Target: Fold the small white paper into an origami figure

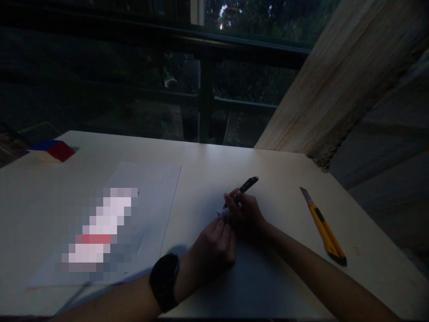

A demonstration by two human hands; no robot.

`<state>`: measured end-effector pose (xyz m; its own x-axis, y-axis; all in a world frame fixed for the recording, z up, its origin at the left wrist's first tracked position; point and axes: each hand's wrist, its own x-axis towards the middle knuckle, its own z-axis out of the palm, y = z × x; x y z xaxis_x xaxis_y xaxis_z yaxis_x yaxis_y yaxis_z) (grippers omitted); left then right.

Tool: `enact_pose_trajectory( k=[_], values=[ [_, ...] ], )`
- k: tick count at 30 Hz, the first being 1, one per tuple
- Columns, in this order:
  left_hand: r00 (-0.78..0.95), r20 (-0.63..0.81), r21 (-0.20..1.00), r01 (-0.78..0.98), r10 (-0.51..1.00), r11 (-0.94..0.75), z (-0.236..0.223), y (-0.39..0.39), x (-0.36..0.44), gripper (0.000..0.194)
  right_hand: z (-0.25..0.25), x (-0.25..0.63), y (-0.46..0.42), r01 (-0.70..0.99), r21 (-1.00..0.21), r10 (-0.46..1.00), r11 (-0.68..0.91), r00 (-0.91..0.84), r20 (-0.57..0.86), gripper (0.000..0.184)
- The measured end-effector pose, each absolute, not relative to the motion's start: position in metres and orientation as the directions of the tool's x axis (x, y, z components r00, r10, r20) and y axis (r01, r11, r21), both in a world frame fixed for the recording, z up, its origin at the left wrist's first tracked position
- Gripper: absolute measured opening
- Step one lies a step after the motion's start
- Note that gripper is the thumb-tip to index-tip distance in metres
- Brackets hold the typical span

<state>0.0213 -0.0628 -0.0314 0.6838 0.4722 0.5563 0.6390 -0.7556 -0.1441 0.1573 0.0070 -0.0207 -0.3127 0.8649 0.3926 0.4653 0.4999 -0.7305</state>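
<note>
In the middle of the white table (268, 174), my right hand (246, 214) grips a black pen (248, 184), its upper end slanting up and to the right. My left hand (217, 241) is closed just below and to the left, fingertips pinching a small whitish piece (222, 212) that looks like paper. The pen's lower end is close to that piece; whether it touches is too dark to tell. A dark watch (164, 281) sits on my left wrist. My right fingers partly cover the small piece.
A yellow utility knife (324, 230) with its blade out lies to the right. Paper sheets (156, 188), partly pixelated, lie on the left. A blue and red block (55, 151) stands at the far left. Behind the table are a dark window (134, 89) and a slanted wooden beam (311, 89).
</note>
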Motion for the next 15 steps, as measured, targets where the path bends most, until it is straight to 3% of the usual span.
enact_pose_trajectory(
  k=[15],
  values=[
    [0.682, 0.551, -0.128, 0.638, 0.480, -0.760, -0.0319, -0.0631, 0.0212, 0.026, -0.0189, 0.1565, 0.0067, 0.552, -0.577, 0.797, 0.602, -0.367, 0.480, 0.029]
  ],
)
